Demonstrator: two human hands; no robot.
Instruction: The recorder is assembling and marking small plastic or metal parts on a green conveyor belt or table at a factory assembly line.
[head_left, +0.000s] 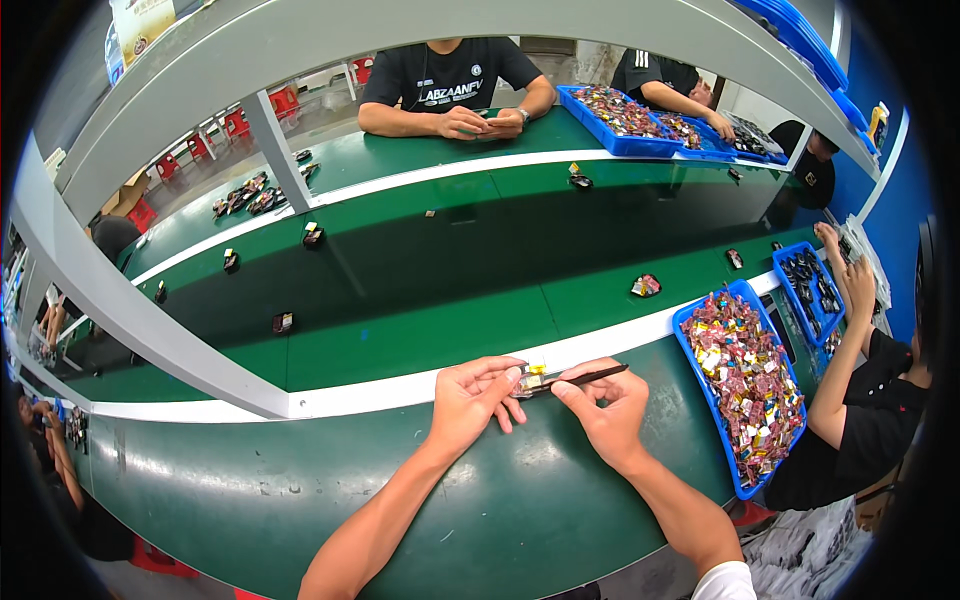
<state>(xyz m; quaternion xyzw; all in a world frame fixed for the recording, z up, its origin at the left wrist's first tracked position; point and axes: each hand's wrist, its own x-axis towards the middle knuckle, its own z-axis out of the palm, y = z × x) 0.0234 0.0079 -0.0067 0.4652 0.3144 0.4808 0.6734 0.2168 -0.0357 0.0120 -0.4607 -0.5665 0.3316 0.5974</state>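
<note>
A small yellow-and-silver part is pinched between the fingers of the left hand just above the green worktop. A thin dark tool is gripped by the right hand and laid against the part. A blue tray of colourful pieces is seen near the right hand.

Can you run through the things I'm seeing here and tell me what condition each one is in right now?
Left hand: closed on the small part.
Right hand: pinching a thin dark tool.
Small part: held between both hands, yellow bit showing.
Thin dark tool: lying nearly flat, tip at the part.
Blue tray: heaped with small colourful pieces.
Green conveyor belt: carrying scattered small parts.
</note>
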